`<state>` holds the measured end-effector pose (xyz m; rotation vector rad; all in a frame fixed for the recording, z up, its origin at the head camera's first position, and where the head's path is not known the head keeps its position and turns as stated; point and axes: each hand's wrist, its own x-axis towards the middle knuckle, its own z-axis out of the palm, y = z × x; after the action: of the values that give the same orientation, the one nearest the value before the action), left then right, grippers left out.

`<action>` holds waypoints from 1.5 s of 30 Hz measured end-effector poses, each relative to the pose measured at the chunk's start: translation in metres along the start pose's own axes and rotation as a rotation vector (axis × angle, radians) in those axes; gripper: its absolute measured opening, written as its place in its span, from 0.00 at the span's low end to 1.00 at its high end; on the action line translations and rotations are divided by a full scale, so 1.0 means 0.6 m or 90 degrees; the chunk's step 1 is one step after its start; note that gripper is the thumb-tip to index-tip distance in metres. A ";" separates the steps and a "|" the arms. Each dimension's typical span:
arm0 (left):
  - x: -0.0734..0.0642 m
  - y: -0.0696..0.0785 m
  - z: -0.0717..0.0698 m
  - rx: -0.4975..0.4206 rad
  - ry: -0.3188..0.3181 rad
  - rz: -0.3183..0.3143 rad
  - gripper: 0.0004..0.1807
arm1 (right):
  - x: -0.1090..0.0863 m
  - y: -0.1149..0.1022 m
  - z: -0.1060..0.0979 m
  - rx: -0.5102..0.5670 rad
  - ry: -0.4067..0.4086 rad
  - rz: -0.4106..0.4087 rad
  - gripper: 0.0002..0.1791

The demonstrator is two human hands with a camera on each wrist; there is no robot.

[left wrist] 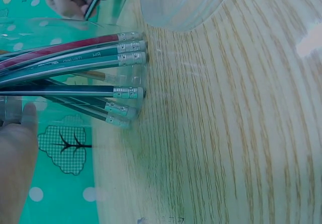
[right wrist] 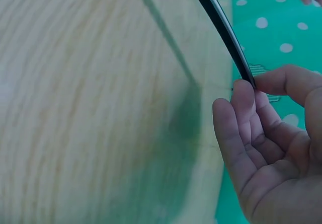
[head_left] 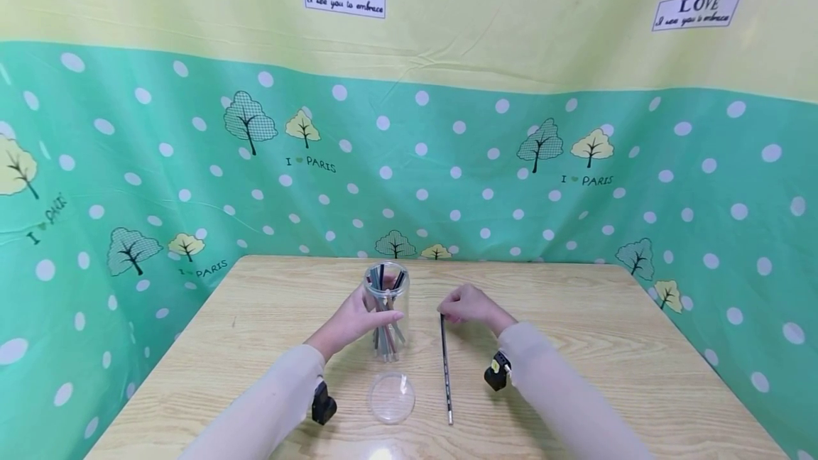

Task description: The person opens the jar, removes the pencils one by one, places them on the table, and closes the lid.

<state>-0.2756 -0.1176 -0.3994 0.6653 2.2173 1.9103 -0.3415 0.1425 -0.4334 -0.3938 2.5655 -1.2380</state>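
My left hand (head_left: 356, 319) grips a clear plastic jar (head_left: 401, 304) around its side. Several pencils (left wrist: 90, 65) stand inside the jar, mostly dark green with one red, their metal-banded ends at the bottom. To the right, my right hand (head_left: 469, 305) pinches one end of a dark pencil (head_left: 446, 368) between thumb and fingertips. That pencil slants down toward me, its silvery end lowest. In the right wrist view, the pinched end (right wrist: 246, 75) of the pencil sits between the thumb and fingers, and its shadow falls on the wood.
A clear round lid (head_left: 392, 398) lies on the wooden table (head_left: 575, 346) in front of the jar. Behind the table's back edge hangs a green and yellow curtain (head_left: 434, 140). A small black camera is strapped at each wrist.
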 end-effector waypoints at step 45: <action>0.002 -0.004 -0.003 0.008 -0.009 0.008 0.39 | 0.002 0.018 0.014 -0.032 0.003 0.021 0.06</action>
<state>-0.2778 -0.1189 -0.4009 0.6941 2.2225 1.8930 -0.3411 0.1424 -0.4469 -0.3585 2.6000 -1.1673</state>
